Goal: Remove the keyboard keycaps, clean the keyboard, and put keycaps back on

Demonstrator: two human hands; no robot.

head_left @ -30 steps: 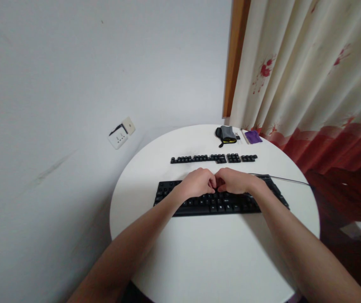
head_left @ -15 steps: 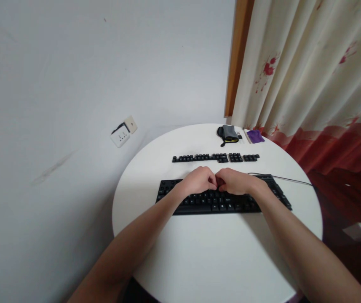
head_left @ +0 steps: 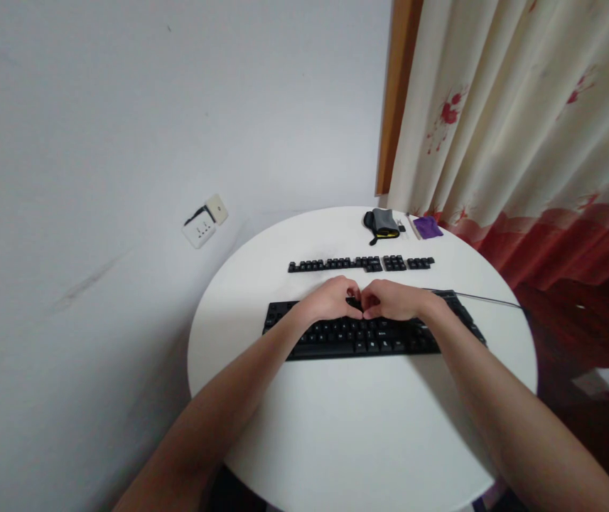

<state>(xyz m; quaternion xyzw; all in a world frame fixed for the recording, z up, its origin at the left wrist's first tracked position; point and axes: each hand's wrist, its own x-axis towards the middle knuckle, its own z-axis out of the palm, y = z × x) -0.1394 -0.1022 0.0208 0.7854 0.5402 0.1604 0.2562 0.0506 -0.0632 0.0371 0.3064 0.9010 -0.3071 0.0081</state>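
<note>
A black keyboard (head_left: 330, 350) lies on the round white table, partly covered by my hands and forearms. Over its upper middle, my left hand (head_left: 330, 299) is bent with thumb and fingers curled toward the keys. Beside it my right hand (head_left: 394, 300) has its fingers pressed together, its fingertips meeting those of the left. Anything small pinched between either hand's fingers is too hidden to make out. Behind the keyboard runs a row of loose black keycaps (head_left: 336, 264), with smaller groups of keycaps (head_left: 394, 263) at its right.
Toward the table's (head_left: 357, 412) far edge lie a grey and black pouch (head_left: 386, 223) and a purple cloth (head_left: 428, 227). The keyboard's cable (head_left: 488, 299) runs off to the right. A wall with a socket (head_left: 199, 230) stands at the left, a curtain (head_left: 496, 142) at the back right.
My left hand's thumb and fingers have parted into a curved gap. Both hands stay at nearly the same place over the keyboard. The view has shifted slightly.
</note>
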